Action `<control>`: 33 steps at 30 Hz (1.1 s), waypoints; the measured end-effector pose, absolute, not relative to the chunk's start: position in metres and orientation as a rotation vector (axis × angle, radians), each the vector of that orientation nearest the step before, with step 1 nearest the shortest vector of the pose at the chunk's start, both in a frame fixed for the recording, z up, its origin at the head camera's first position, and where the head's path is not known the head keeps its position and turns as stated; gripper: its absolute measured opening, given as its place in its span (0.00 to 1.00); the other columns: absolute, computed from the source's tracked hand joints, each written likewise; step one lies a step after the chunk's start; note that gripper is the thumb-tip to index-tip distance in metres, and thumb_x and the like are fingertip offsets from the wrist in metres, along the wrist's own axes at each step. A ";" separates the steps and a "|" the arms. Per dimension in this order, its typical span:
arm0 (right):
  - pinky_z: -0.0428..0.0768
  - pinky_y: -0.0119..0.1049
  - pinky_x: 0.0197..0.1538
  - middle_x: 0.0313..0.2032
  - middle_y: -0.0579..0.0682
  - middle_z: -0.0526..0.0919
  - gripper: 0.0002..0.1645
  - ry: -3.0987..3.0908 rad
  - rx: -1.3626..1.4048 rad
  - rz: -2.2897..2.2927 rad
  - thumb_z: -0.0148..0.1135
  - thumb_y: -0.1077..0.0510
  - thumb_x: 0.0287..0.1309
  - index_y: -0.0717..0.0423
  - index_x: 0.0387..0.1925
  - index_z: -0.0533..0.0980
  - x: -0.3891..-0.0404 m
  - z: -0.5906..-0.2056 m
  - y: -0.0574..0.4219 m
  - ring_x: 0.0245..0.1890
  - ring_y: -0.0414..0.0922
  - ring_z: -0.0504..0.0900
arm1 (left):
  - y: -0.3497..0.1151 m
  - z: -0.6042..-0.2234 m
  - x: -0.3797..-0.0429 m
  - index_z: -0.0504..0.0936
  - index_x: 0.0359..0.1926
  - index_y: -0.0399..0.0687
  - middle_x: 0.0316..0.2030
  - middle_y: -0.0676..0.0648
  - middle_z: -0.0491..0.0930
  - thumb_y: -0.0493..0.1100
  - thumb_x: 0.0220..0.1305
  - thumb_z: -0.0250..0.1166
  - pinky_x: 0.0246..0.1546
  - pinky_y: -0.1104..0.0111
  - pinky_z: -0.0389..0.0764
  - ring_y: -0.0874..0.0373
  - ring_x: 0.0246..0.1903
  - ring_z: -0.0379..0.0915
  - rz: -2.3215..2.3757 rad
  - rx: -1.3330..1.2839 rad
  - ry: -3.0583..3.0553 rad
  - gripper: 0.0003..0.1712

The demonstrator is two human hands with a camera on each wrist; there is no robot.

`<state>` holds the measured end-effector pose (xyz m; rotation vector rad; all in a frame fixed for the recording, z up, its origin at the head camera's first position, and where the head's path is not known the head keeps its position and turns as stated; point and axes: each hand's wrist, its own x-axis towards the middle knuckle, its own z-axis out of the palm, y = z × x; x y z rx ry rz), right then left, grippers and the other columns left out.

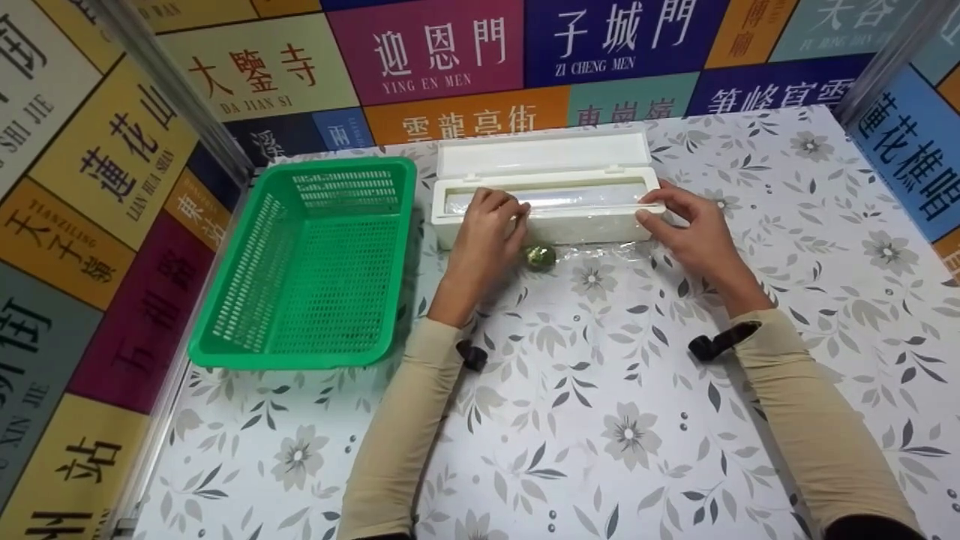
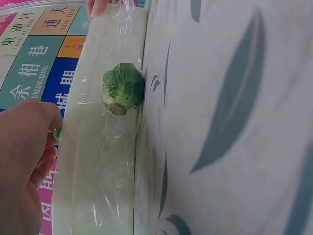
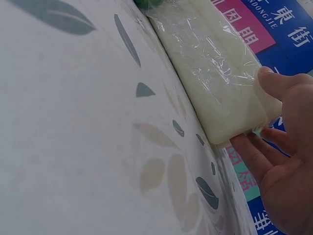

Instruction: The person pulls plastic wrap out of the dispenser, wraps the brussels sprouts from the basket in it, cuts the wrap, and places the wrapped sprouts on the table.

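Observation:
A white cling film dispenser point(image 1: 555, 225) lies in front of me with its lid point(image 1: 544, 154) tipped back and a film roll inside. Clear cling film point(image 2: 115, 166) hangs down its front over a Brussels sprout point(image 2: 122, 88), which rests on the table against the box. My left hand point(image 1: 487, 229) is at the dispenser's front edge, left of the middle. Its curled fingers pinch a small green piece point(image 2: 57, 133), mostly hidden. My right hand point(image 1: 694, 229) grips the dispenser's right end, thumb on the front and fingers around the end.
A green plastic basket point(image 1: 401, 262) with perforated sides stands left of the dispenser. Beneath everything is a table point(image 1: 630, 487) with a leaf-patterned cover. Printed panels point(image 1: 427, 52) rise behind and at both sides.

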<state>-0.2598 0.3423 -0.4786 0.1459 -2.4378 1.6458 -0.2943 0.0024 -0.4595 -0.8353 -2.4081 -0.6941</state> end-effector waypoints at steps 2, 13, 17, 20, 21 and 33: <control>0.65 0.49 0.84 0.79 0.59 0.71 0.22 -2.427 0.146 1.649 0.75 0.53 0.69 0.62 0.57 0.84 -0.260 -0.479 0.343 0.83 0.53 0.65 | 0.002 -0.461 -0.294 0.91 0.48 0.42 0.47 0.44 0.87 0.41 0.79 0.66 0.60 0.60 0.80 0.47 0.53 0.77 -0.706 -0.830 -2.400 0.10; 0.69 0.44 0.82 0.77 0.58 0.74 0.22 -2.375 0.121 1.672 0.77 0.54 0.67 0.62 0.56 0.85 -0.260 -0.482 0.343 0.81 0.54 0.69 | -0.004 -0.465 -0.292 0.93 0.49 0.43 0.48 0.44 0.87 0.41 0.79 0.65 0.57 0.65 0.84 0.49 0.52 0.79 -0.860 -0.810 -2.345 0.11; 0.71 0.45 0.81 0.78 0.58 0.73 0.22 -2.376 0.105 1.662 0.78 0.53 0.66 0.61 0.56 0.86 -0.263 -0.484 0.343 0.81 0.52 0.69 | -0.006 -0.465 -0.292 0.91 0.51 0.42 0.50 0.43 0.87 0.39 0.81 0.63 0.59 0.62 0.84 0.48 0.53 0.79 -0.851 -0.815 -2.355 0.11; 0.73 0.47 0.79 0.78 0.56 0.73 0.23 -2.383 0.089 1.656 0.78 0.51 0.66 0.60 0.56 0.86 -0.263 -0.485 0.343 0.81 0.51 0.69 | -0.007 -0.465 -0.290 0.89 0.52 0.44 0.51 0.44 0.86 0.37 0.82 0.61 0.60 0.61 0.83 0.48 0.53 0.79 -0.800 -0.807 -2.379 0.11; 0.73 0.47 0.79 0.78 0.56 0.73 0.23 -2.384 0.090 1.656 0.78 0.51 0.66 0.60 0.56 0.86 -0.263 -0.485 0.343 0.81 0.50 0.69 | -0.007 -0.465 -0.290 0.89 0.52 0.44 0.51 0.44 0.86 0.36 0.82 0.60 0.60 0.60 0.83 0.48 0.53 0.79 -0.783 -0.799 -2.387 0.11; 0.71 0.45 0.81 0.76 0.55 0.76 0.22 -2.396 0.115 1.609 0.77 0.49 0.67 0.58 0.56 0.87 -0.261 -0.483 0.343 0.81 0.47 0.69 | -0.011 -0.463 -0.284 0.88 0.52 0.46 0.51 0.45 0.87 0.29 0.77 0.60 0.62 0.55 0.80 0.47 0.55 0.76 -0.637 -0.675 -2.417 0.14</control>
